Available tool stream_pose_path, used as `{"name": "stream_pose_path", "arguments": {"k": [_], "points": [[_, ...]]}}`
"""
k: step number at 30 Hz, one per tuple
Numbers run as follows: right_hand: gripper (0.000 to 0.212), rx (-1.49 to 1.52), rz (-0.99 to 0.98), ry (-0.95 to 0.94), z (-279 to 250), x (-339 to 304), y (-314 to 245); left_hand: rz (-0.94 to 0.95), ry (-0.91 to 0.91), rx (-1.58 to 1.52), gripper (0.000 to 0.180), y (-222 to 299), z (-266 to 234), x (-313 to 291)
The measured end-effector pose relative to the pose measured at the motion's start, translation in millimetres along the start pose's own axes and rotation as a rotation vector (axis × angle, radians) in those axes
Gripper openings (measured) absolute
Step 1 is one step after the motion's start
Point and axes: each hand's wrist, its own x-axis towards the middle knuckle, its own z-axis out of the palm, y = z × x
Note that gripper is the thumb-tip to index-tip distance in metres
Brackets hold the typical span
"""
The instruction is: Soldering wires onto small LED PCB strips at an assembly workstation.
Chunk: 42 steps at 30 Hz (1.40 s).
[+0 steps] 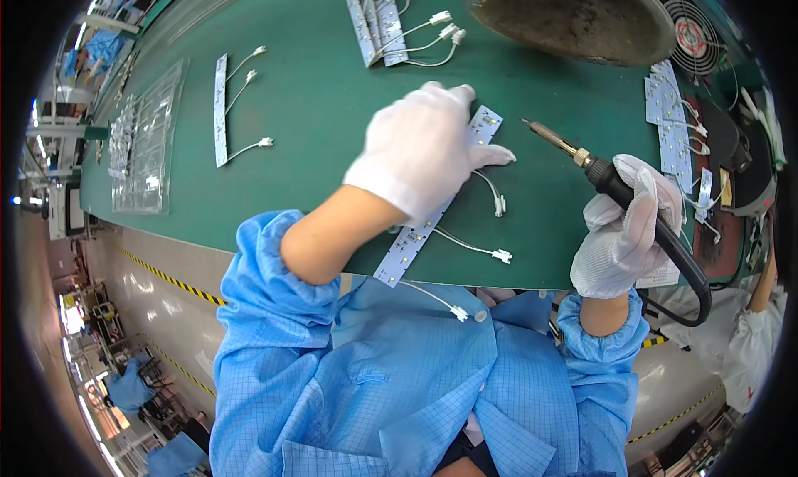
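Note:
My left hand (428, 149), in a white glove, grips an LED circuit strip (407, 253) across its middle. The strip lies slanted, with its lower end over the table's near edge. White wires with white connectors (501, 256) hang off its right side. In my gloved right hand (628, 228) is a soldering iron (611, 182), held like a pen. Its bare metal tip points up and left, apart from the strip. The fingertips of my left hand are partly hidden behind the glove's back.
A wired LED strip (220, 111) and a clear plastic tray (150, 145) lie left on the green table (291, 86). More strips (374, 20) sit at the back and stacked strips (669, 124) at the right. A metal hood (573, 20) and a fan (692, 38) stand far right.

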Motion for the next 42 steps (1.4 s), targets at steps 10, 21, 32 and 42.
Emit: {"name": "stream_pose_path", "arguments": {"k": [10, 21, 32, 42], "points": [[0.016, 0.180, 0.120, -0.104, -5, 0, -8, 0.253, -0.125, -0.557, 0.017, -14, 9, -9], [0.020, 0.712, 0.536, -0.115, -4, 5, -18, 0.132, -0.181, -0.647, 0.032, -8, 6, -6], [0.021, 0.694, 0.487, -0.125, -3, 2, -16, 0.219, -0.091, -0.532, 0.018, -10, 14, -10], [0.017, 0.395, 0.407, -0.078, -5, 1, -12, 0.044, -0.256, -0.682, 0.032, -10, 1, -1]]}}
